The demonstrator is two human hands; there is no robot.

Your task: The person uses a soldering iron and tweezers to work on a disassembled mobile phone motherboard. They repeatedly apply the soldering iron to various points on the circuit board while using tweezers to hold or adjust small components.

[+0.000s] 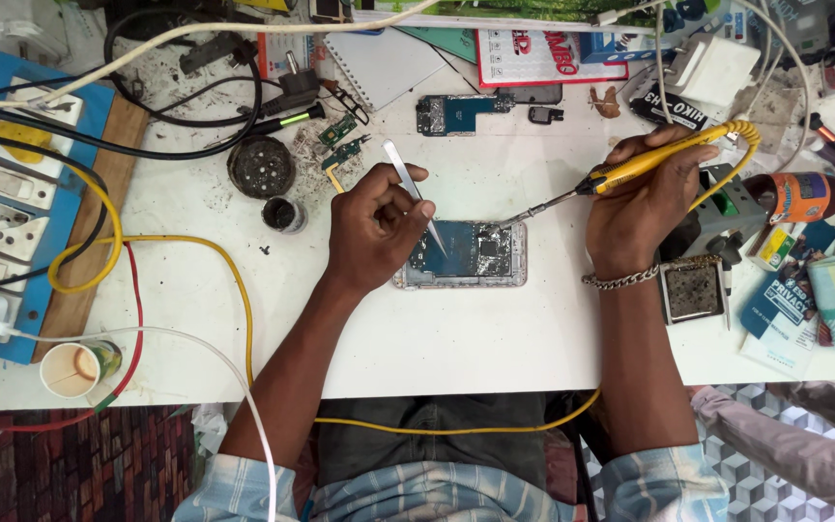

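Note:
An opened phone (480,254) lies flat on the white table (456,338), its blue circuit board and metal shields exposed. My left hand (371,227) is closed around metal tweezers (416,193), whose tip points down onto the board. My right hand (642,198) grips a yellow-handled soldering iron (620,172); the iron's metal tip reaches the phone's upper right edge. A chain bracelet sits on my right wrist.
A blue switch-and-socket board (12,184) with black and yellow cables lies at left, a paper cup (74,369) near the front left edge. A round tin (261,166), a small pot (283,214) and loose circuit boards (456,111) lie behind. A sponge tray (693,290) and iron stand (727,208) sit at right.

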